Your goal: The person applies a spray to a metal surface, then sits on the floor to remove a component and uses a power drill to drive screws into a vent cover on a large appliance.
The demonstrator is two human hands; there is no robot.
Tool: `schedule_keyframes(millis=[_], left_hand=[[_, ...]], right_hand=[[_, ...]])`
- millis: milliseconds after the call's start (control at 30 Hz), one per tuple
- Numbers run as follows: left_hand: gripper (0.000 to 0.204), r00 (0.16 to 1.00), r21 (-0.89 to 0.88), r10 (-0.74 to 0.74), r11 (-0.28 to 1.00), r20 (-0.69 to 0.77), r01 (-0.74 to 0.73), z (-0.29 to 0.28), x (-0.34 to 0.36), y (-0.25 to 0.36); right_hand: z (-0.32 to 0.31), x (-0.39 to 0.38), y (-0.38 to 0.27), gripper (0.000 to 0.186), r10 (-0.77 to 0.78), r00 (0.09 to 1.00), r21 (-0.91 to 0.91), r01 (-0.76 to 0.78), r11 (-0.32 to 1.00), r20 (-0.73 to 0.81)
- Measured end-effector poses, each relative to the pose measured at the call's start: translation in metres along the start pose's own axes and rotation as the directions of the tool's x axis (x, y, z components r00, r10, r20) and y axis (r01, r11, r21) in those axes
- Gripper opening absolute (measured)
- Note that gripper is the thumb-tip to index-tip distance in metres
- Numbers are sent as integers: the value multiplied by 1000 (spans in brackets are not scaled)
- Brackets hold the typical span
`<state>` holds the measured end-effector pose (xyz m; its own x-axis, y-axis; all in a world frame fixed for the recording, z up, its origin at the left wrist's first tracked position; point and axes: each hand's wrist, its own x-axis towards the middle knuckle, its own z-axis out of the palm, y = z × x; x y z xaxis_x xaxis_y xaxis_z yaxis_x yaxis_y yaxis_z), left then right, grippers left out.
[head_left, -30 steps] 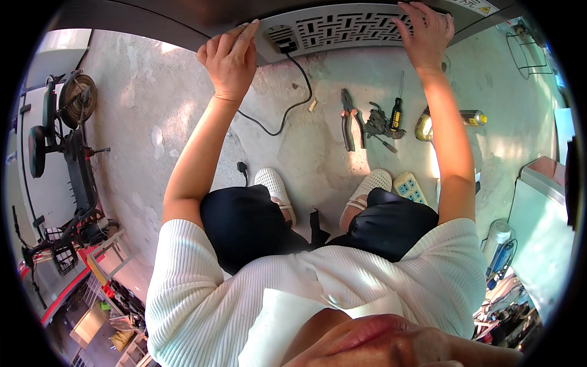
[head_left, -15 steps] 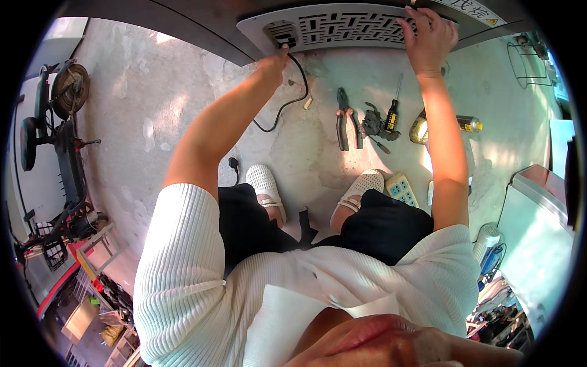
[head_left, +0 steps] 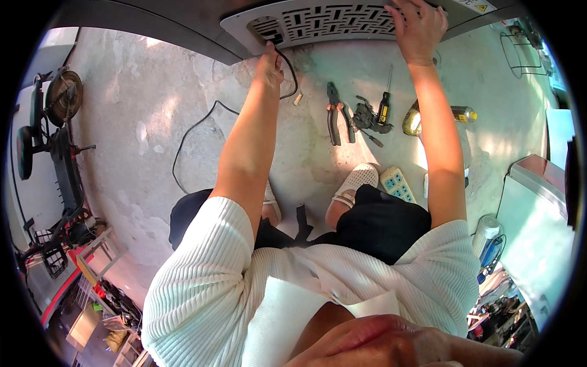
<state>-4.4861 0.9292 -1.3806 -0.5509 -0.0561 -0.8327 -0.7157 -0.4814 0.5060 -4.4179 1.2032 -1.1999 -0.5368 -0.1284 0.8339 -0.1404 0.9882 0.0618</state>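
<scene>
A pale metal vent panel (head_left: 336,39) with slotted cutouts spans the top, against a dark appliance (head_left: 165,30). My right hand (head_left: 422,35) grips its upper right edge, fingers curled over the rim. At the panel's left end is a recessed opening (head_left: 266,27). Just below that opening, my left hand (head_left: 269,66) is closed around the end of a black power cord (head_left: 296,78), thumb tip at the panel's lower edge; its other fingers are partly hidden. The cord loops behind my left forearm and trails across the floor to the left.
On the concrete floor lie pliers (head_left: 334,113), a screwdriver (head_left: 384,107), a dark crumpled bundle (head_left: 365,116) and a yellow bottle (head_left: 412,121). A power strip (head_left: 397,185) rests by my right foot. A scooter (head_left: 61,140) stands left, a pale cabinet (head_left: 532,214) right.
My left forearm has swung inward and my left knee outward. The cord's loop now shows farther left, its plug out of sight. The view has shifted slightly; my right hand keeps its hold.
</scene>
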Motion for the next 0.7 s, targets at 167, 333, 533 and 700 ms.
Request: schedule_keyframes(millis=[167,333,533,700], left_hand=[[45,996,31,41,999,83,-44,-1,-11,4],[36,991,67,84,994,102,-91,-6,-14,9],[31,979,111,155,979,135,-171,-10,-12,10],[36,982,140,167,974,92,-179,-11,-15,5]], right_hand=[[-3,3,0,22,8,1000,-8,-8,1000,12],[-7,9,-5,21,58,998,23,-59,998,37],[-5,4,-7,21,164,985,106,-170,980,59],[-2,1,2,31,-12,1000,-99,14,995,25]])
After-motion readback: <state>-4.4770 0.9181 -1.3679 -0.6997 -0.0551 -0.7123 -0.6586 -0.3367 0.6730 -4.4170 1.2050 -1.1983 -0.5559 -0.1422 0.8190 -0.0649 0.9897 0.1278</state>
